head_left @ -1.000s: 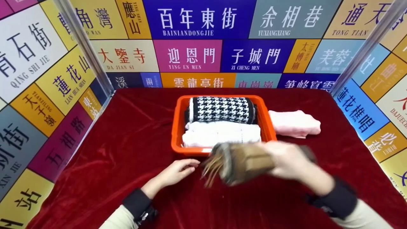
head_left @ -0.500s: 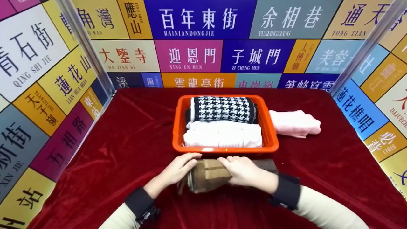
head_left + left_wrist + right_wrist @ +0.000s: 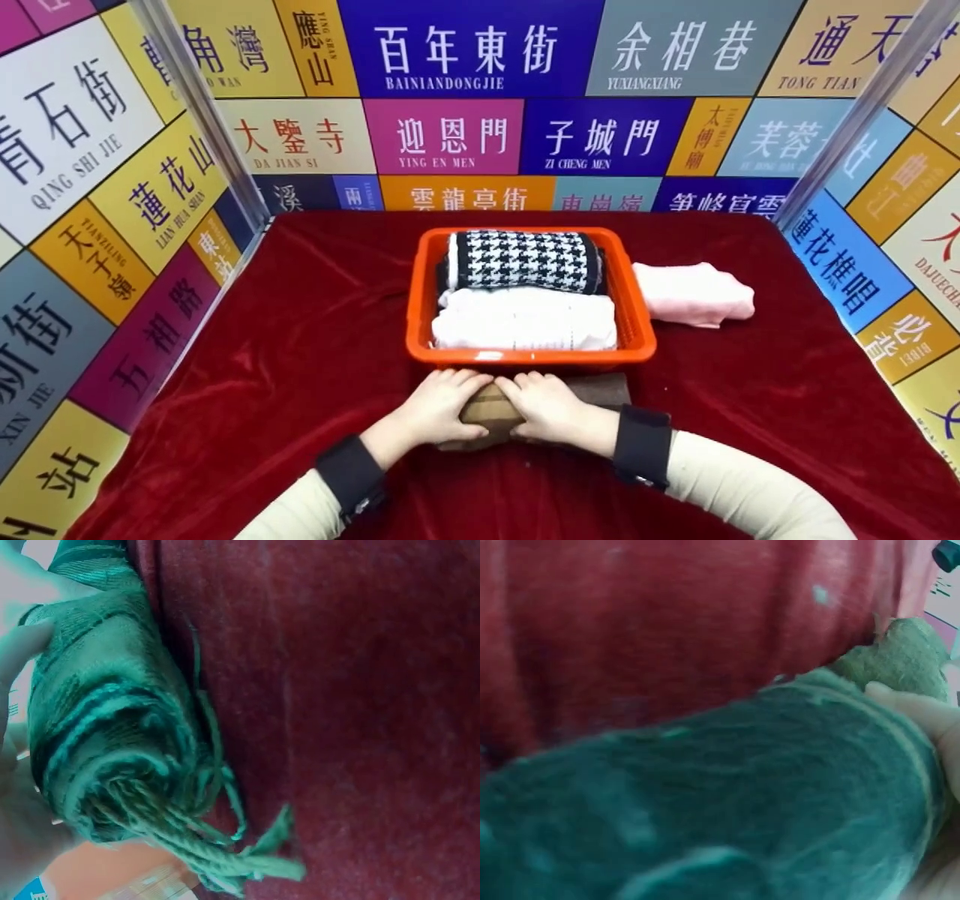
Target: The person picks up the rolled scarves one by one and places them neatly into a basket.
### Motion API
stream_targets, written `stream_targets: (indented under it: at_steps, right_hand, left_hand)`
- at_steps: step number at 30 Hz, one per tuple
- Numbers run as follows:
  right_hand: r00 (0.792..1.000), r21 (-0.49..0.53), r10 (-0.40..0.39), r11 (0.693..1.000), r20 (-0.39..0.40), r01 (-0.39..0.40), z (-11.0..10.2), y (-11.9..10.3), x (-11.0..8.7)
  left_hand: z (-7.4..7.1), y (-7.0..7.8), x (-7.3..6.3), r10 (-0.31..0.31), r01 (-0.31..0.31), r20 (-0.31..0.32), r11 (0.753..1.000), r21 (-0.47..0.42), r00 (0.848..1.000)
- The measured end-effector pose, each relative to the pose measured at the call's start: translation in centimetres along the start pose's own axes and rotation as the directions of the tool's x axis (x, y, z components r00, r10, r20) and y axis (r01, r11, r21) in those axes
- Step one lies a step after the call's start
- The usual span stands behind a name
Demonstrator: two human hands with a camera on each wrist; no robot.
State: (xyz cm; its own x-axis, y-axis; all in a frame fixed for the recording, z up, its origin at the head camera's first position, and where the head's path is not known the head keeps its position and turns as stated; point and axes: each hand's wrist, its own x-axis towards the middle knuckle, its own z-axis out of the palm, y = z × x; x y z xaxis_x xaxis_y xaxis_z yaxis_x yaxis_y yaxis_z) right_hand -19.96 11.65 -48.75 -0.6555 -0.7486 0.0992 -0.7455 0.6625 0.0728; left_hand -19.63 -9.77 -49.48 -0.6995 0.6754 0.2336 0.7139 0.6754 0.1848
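Rolled brown scarf [image 3: 491, 405] on red tablecloth [image 3: 322, 315], at 6 o'clock of the orange basket [image 3: 532, 358]. The left hand [image 3: 442, 409], toward the scarf's 9 o'clock end, and the right hand [image 3: 551, 409], near its middle, grip it with curled fingers. Basket contents: checked roll [image 3: 529, 259] at 12 o'clock, white roll [image 3: 525, 319] at 6. Outside, pink cloth [image 3: 697, 294] at 3.

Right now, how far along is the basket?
Looks done: the houndstooth roll and white roll lie inside the orange basket. In hand: the brown roll, gripped by the left hand and right hand in front of the basket. Probably left: putting that in, and perhaps the pink cloth, lying outside on the right.
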Motion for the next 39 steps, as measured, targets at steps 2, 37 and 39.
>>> stream_targets:
  at_steps: [2,37,39]
  right_hand:
    - [1.000,0.014,-0.017,1.000,0.013,0.016,0.0,0.3,-0.5]
    - [1.000,0.439,0.003,0.898,0.023,-0.013,2.1,10.0,-8.5]
    - [1.000,0.453,0.005,0.891,0.012,-0.010,2.2,10.0,-8.5]
  left_hand:
    - [0.3,-0.1,-0.1,-0.008,0.007,0.032,1.000,0.012,0.999]
    - [1.0,-1.5,-0.7,-0.297,0.341,0.249,0.926,-0.159,0.922]
    - [1.0,-1.7,-0.6,-0.282,0.322,0.225,0.931,-0.171,0.933]
